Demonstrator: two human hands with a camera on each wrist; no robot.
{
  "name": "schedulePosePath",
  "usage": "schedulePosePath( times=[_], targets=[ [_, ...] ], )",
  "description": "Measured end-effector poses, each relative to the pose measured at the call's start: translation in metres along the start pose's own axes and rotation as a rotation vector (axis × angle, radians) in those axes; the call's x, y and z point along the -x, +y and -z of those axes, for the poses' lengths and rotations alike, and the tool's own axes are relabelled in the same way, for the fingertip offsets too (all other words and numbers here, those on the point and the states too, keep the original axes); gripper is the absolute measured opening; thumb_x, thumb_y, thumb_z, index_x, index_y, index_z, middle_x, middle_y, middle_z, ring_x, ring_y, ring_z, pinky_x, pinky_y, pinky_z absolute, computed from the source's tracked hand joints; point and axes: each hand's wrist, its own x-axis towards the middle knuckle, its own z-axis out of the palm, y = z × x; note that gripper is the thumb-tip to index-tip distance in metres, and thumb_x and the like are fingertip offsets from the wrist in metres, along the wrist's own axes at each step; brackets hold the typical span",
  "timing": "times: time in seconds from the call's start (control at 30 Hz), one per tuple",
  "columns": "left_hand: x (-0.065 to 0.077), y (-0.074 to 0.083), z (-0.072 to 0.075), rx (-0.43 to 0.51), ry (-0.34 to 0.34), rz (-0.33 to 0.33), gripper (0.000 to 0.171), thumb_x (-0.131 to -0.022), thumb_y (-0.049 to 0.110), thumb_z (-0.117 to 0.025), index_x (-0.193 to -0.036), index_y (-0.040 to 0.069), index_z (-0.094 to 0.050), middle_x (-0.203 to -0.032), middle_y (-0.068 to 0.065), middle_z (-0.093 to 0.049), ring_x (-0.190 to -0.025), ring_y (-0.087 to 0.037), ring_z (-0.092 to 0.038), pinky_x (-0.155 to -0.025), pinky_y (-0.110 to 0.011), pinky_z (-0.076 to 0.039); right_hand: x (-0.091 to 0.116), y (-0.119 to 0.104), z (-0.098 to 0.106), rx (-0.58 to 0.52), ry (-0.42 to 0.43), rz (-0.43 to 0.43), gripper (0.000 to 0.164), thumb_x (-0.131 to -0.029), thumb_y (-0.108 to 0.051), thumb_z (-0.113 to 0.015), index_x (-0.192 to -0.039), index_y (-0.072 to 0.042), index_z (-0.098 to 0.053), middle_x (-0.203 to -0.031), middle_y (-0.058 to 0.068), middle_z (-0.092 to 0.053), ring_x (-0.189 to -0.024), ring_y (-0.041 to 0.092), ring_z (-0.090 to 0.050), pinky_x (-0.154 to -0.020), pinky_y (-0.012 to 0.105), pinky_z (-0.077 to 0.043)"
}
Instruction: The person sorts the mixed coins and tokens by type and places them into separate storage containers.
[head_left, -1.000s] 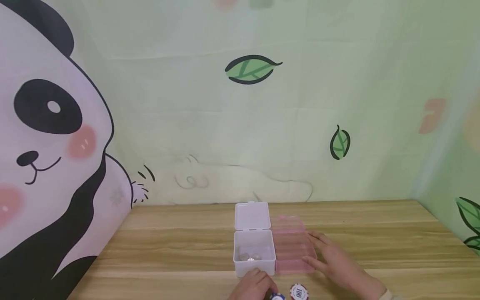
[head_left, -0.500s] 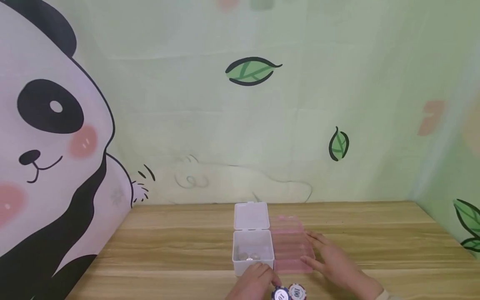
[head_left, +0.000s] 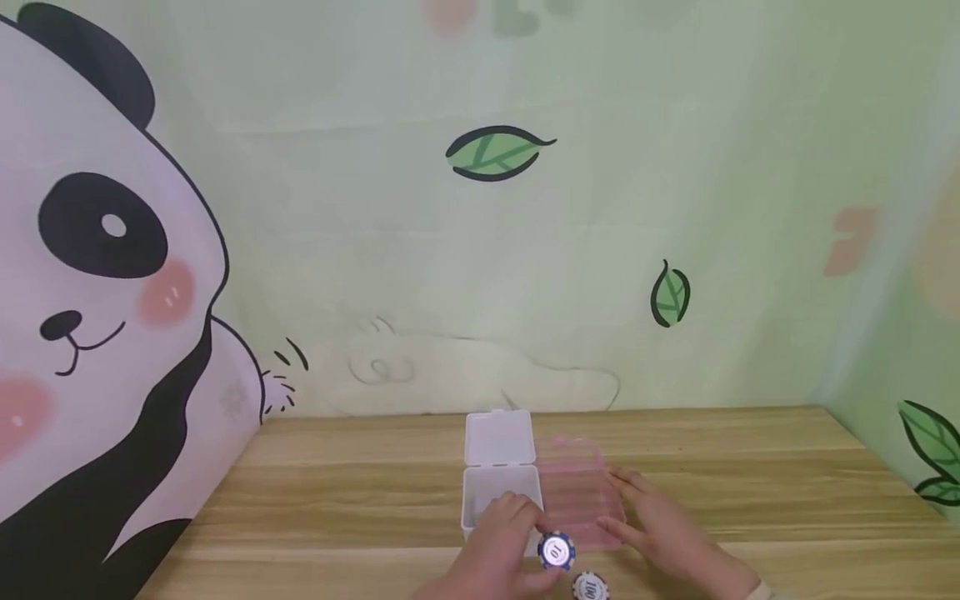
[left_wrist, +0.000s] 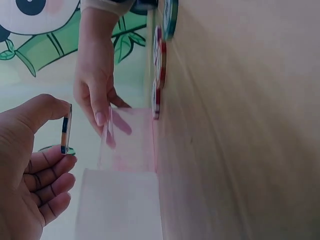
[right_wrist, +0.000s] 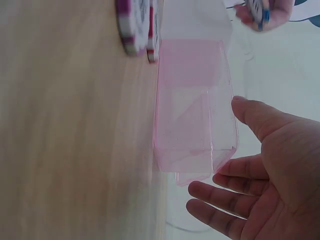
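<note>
Pinched on edge between the thumb and fingers of my left hand (head_left: 495, 542) is a blue-and-white poker chip (head_left: 556, 551) marked 10. It is raised over the front right of the white box (head_left: 500, 438), whose lid is tipped back. The left hand covers much of that box's inside. Beside it stands a see-through pink box (head_left: 581, 510). My right hand (head_left: 669, 527) rests against the pink box's right side, thumb and fingers fairly straight. A red-and-white chip (head_left: 591, 586) marked 100 lies on the table in front.
In the left wrist view, red-edged chips (left_wrist: 160, 62) and a green chip (left_wrist: 171, 20) lie in a line on the wooden table (head_left: 337, 500). A purple-edged chip (right_wrist: 134, 25) shows in the right wrist view. A panda-printed cloth (head_left: 375, 208) hangs behind.
My left hand has picked up the blue chip from the table in front and raised it toward the white box. The right hand has stayed at the pink box.
</note>
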Motion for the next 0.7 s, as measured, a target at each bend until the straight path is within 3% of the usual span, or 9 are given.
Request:
schedulePosePath(
  times=[0.2, 0.37, 0.7],
  targets=[
    [-0.007, -0.003, -0.006, 0.035, -0.021, 0.114, 0.035, -0.068, 0.031, -0.081, -0.091, 0.014, -0.061, -0.086, 0.005, -0.059, -0.086, -0.009, -0.050, -0.078, -0.019, -0.042, 0.001, -0.001, -0.001, 0.010, 0.006, 0.014, 0.060, -0.089, -0.035, -0.065, -0.129, 0.008, -0.053, -0.134, 0.022, -0.055, -0.119, 0.040, -0.056, -0.099, 0.051, -0.046],
    [-0.019, -0.007, -0.012, 0.007, -0.009, 0.127, 0.036, -0.067, 0.031, -0.082, -0.090, 0.012, -0.061, -0.084, 0.004, -0.058, -0.083, -0.009, -0.050, -0.077, -0.020, -0.043, 0.001, 0.000, -0.001, -0.001, 0.012, 0.011, 0.061, -0.088, -0.035, -0.065, -0.129, 0.008, -0.053, -0.134, 0.022, -0.054, -0.121, 0.040, -0.055, -0.100, 0.052, -0.045],
    [-0.038, -0.017, -0.026, -0.097, -0.096, 0.166, 0.035, -0.070, 0.038, -0.080, -0.089, 0.014, -0.061, -0.084, 0.007, -0.059, -0.080, -0.007, -0.048, -0.072, -0.017, -0.038, 0.001, -0.001, -0.001, -0.012, 0.013, 0.011, 0.061, -0.089, -0.037, -0.065, -0.129, 0.007, -0.053, -0.136, 0.021, -0.054, -0.121, 0.040, -0.055, -0.101, 0.052, -0.045]
  ],
)
